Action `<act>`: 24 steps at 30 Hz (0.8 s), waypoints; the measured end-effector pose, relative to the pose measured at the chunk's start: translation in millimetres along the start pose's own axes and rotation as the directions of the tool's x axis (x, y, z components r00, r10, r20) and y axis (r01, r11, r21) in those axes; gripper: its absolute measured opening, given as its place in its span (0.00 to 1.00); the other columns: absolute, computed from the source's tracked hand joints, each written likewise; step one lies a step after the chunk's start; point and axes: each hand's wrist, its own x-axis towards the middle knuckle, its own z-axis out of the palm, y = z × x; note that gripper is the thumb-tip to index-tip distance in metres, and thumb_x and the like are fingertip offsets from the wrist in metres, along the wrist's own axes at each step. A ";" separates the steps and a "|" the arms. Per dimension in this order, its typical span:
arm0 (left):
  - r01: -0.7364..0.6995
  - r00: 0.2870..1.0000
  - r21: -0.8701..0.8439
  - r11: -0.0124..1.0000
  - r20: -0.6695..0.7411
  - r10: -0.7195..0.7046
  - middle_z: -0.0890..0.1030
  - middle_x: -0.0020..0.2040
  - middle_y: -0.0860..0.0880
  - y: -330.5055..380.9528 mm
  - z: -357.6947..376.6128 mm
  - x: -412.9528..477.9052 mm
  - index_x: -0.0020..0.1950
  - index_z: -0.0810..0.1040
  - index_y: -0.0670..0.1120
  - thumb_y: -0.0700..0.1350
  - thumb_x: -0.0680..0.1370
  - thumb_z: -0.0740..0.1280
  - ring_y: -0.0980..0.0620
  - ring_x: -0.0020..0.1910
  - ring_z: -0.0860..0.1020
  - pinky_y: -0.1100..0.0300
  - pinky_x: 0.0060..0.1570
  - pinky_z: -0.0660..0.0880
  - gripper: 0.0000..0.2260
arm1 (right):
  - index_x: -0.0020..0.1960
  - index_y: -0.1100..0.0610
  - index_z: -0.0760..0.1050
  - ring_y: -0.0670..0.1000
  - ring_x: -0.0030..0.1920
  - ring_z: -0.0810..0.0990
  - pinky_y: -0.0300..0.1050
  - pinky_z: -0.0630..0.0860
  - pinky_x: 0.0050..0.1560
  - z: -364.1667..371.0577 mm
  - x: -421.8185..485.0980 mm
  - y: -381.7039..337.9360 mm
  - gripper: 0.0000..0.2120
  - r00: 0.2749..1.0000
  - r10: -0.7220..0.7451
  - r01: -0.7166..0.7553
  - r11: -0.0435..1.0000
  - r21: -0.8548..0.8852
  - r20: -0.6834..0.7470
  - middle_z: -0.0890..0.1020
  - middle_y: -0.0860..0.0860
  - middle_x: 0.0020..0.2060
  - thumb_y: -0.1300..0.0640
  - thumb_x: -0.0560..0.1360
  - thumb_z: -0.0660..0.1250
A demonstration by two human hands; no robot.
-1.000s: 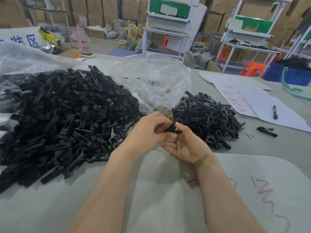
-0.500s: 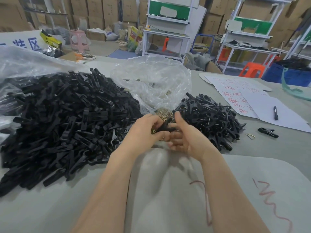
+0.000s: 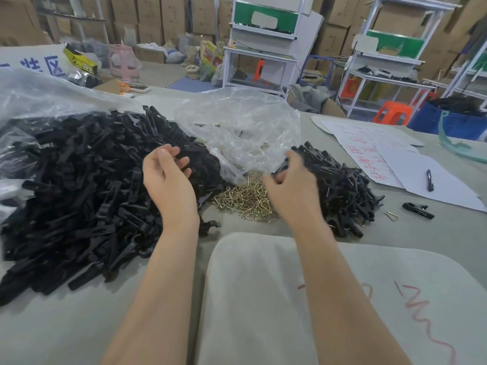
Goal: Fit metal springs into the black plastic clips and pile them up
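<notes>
A large heap of black plastic clip parts (image 3: 79,191) covers the left of the table. Brass-coloured metal springs (image 3: 245,198) lie loose in the middle, spilling from a clear plastic bag (image 3: 237,133). To the right sits a smaller pile of assembled black clips (image 3: 342,191). My left hand (image 3: 168,183) hovers over the right edge of the large heap, fingers loosely curled and holding nothing. My right hand (image 3: 290,188) is at the left edge of the assembled pile, blurred, with a black clip (image 3: 279,168) pinched at its fingertips.
A pale grey pad (image 3: 316,299) with red scribbles lies in front of me. Papers with red writing (image 3: 382,159) and a black pen (image 3: 429,180) lie at the right, with one loose clip (image 3: 417,209) and a stray spring (image 3: 391,216) near them. Shelving and cardboard boxes stand behind.
My hands have come apart from the centre. The right one carried the clip right to the assembled pile; the left one moved left over the large heap and holds nothing.
</notes>
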 end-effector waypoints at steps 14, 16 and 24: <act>-0.004 1.000 -0.049 0.999 -0.022 0.003 0.80 0.47 0.53 -0.9 -0.6 0.1 0.51 0.74 0.49 0.42 0.82 0.55 0.60 0.40 0.79 0.65 0.44 0.75 0.08 | 0.54 0.61 0.77 0.60 0.52 0.77 0.50 0.74 0.50 79.9 -34.6 -26.9 0.12 0.845 -0.258 0.341 0.935 -0.101 0.469 0.79 0.58 0.50 0.53 0.76 0.65; -0.007 1.000 -0.049 0.999 -0.025 0.005 0.80 0.48 0.53 -1.4 -1.1 0.8 0.51 0.74 0.49 0.42 0.81 0.56 0.60 0.41 0.79 0.65 0.44 0.75 0.08 | 0.56 0.60 0.76 0.60 0.54 0.76 0.49 0.72 0.50 85.2 -37.1 -25.4 0.15 0.895 -0.228 0.311 0.935 -0.170 0.384 0.78 0.58 0.52 0.50 0.76 0.64; 0.001 0.999 -0.047 0.999 -0.035 -0.003 0.80 0.47 0.53 -3.2 -2.2 3.1 0.50 0.74 0.49 0.40 0.81 0.56 0.60 0.40 0.79 0.66 0.43 0.75 0.08 | 0.50 0.62 0.73 0.61 0.51 0.76 0.47 0.63 0.41 102.5 -38.0 -32.0 0.09 0.944 -0.205 0.246 0.960 -0.135 0.260 0.78 0.60 0.50 0.56 0.76 0.62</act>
